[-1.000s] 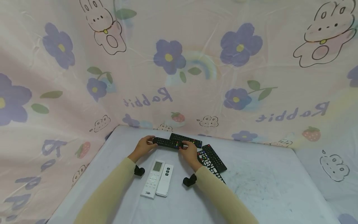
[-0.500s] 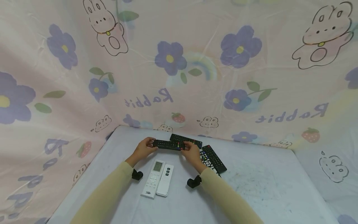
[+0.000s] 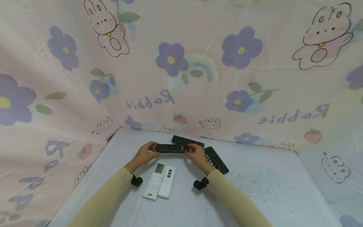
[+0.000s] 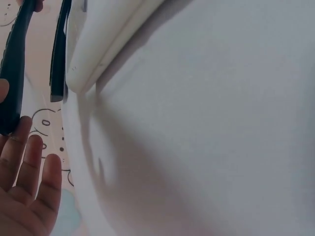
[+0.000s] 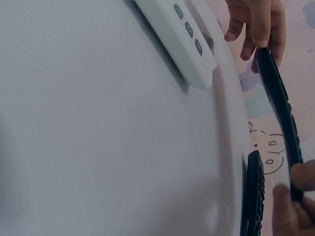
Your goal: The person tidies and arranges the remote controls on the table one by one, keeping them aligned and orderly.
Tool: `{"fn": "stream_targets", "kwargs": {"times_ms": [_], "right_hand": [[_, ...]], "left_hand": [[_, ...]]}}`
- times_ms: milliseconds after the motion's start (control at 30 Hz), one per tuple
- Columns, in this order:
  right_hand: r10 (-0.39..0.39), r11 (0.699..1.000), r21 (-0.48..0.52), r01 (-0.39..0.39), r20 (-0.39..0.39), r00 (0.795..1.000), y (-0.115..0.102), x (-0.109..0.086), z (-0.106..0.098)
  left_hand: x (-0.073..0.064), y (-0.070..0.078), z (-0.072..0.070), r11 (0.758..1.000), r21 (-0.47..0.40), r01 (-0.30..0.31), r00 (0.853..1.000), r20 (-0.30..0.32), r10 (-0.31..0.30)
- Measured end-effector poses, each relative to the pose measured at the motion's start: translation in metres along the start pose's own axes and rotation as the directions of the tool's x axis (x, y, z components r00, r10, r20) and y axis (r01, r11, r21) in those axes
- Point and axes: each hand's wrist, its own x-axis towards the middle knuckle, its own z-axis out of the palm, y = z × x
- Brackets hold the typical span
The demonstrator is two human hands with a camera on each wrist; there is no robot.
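A slim black remote control point(image 3: 171, 148) with coloured buttons near its right end is held level between both hands. My left hand point(image 3: 144, 155) pinches its left end between thumb and fingers. At the other end my right hand point(image 3: 197, 155) pinches it the same way. Both wrist views show this remote from its edge, raised off the white surface; in the left wrist view some fingers of the left hand point(image 4: 27, 189) are spread out below its end. Nearer the person lie a white remote with a screen point(image 3: 154, 182) and a smaller white remote point(image 3: 167, 183), side by side.
Behind the held remote lies another black remote point(image 3: 181, 139). Right of the right hand are a black remote point(image 3: 218, 160) and one with large white buttons point(image 3: 209, 158), partly hidden by that hand. The white table point(image 3: 269, 179) meets a printed curtain point(image 3: 198, 94) behind.
The held remote has moved slightly down and right in the head view and turned from slanted to level. Both hands moved with it, keeping their grip, and the forearms spread a little apart.
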Motion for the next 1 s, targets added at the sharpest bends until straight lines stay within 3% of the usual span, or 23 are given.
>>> {"fn": "stream_targets", "kwargs": {"times_ms": [333,533,1000], "right_hand": [[-0.029,0.999,0.047,0.027,0.038,0.999,0.001,0.0,-0.009],[-0.074,0.997,0.014,0.074,0.053,0.996,0.001,-0.002,-0.015],[-0.11,0.994,0.026,0.107,0.127,0.986,-0.002,-0.008,-0.025]], "left_hand": [[-0.011,0.007,0.0,0.999,0.035,-0.004,1.0,-0.024,0.005],[-0.021,0.014,0.001,0.998,0.049,-0.025,0.999,-0.028,0.026],[-0.05,0.02,0.005,0.997,0.029,-0.071,0.997,0.04,0.07]]}}
